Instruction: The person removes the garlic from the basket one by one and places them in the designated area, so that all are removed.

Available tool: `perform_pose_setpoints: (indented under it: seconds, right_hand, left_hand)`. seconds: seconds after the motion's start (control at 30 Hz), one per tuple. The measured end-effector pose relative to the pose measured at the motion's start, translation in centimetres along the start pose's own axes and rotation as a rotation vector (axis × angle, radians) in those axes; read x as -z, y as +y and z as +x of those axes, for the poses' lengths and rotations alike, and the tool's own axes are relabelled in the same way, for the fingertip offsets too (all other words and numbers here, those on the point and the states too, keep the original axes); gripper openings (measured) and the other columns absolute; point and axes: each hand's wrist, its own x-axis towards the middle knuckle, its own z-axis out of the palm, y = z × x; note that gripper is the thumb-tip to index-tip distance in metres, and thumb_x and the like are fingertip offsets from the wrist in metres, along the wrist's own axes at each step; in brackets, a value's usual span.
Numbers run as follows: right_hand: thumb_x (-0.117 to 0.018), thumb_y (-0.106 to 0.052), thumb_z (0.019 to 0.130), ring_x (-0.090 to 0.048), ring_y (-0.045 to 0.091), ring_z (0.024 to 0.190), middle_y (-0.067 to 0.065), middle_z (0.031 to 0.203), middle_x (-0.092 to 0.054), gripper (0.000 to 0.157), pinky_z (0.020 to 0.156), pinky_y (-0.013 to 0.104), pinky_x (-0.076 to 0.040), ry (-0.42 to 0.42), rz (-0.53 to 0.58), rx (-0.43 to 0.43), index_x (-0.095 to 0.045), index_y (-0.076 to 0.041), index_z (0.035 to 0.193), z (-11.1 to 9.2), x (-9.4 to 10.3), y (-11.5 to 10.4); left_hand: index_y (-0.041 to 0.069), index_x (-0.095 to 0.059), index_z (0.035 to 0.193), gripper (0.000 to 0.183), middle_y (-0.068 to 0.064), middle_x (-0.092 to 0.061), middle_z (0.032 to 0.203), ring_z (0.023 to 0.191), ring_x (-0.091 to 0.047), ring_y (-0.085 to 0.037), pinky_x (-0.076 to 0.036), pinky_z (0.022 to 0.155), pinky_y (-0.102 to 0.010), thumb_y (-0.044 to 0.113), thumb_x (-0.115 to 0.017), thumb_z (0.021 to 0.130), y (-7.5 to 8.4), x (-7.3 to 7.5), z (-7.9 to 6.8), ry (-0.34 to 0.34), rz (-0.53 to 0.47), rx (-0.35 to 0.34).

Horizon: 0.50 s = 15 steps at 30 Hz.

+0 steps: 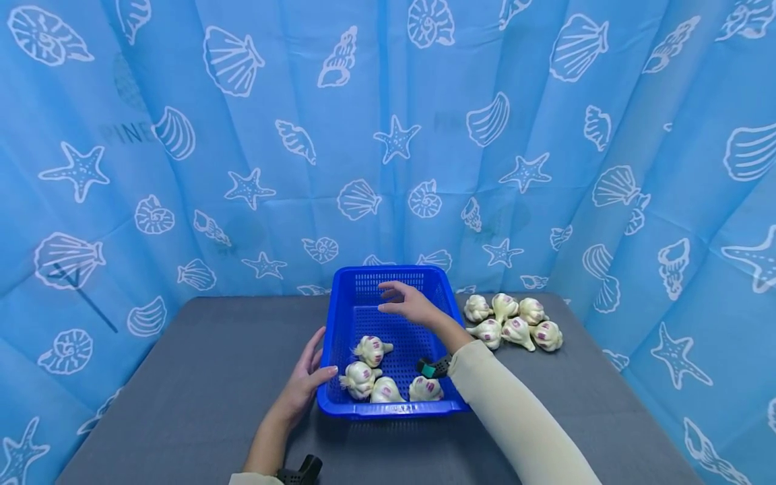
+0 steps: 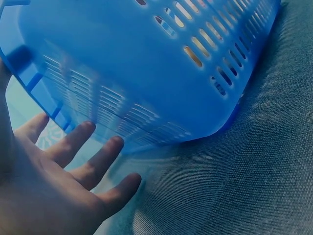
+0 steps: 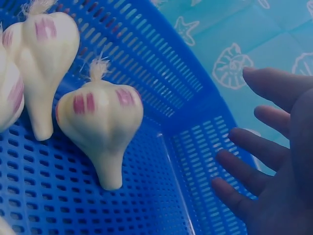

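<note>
A blue plastic basket (image 1: 388, 408) stands on the grey table, and several garlic bulbs lie at its near end. One garlic bulb (image 1: 372, 351) sits a little farther in than the others; in the right wrist view, that garlic bulb (image 3: 101, 122) shows purple patches and a root tuft. My left hand (image 1: 300, 387) holds the basket's left side, thumb over the rim and fingers along the outer wall. Spread fingers (image 2: 100, 161) show beside that wall in the left wrist view. Above the basket's far half, my right hand (image 1: 412, 304) hovers with nothing in it, fingers loosely extended.
Right of the basket, several more garlic bulbs (image 1: 517, 331) lie in two rows on the grey table (image 1: 242, 350). A blue curtain (image 1: 388, 135) with white shell prints hangs behind and along both sides.
</note>
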Motion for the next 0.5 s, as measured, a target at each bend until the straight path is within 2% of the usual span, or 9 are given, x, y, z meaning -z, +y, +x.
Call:
perform_pose_setpoints:
  seconds: [0.23,0.5]
  right_hand:
    - [-0.066,-0.021,0.093,-0.051,0.035,0.123,0.019,0.133,-0.055,0.052,0.097,0.051,-0.044,-0.084,0.005,-0.023,-0.048,-0.008,0.141,0.4,-1.2,0.0]
    - [-0.067,-0.02,0.092,-0.055,0.032,0.119,0.022,0.13,-0.056,0.051,0.097,0.05,-0.045,-0.269,-0.013,-0.071,-0.051,-0.006,0.138,0.6,-2.4,0.4]
  left_hand:
    - [0.029,-0.015,0.156,0.078,-0.017,-0.027,0.156,0.137,-0.032,-0.044,-0.029,0.104,-0.065,0.025,-0.061,0.092,-0.1,0.0,0.2,0.007,0.007,0.011]
    - [0.029,-0.014,0.155,0.078,-0.017,-0.026,0.156,0.137,-0.032,-0.044,-0.03,0.103,-0.065,0.026,-0.061,0.093,-0.2,0.0,0.2,-0.005,-0.002,0.006]
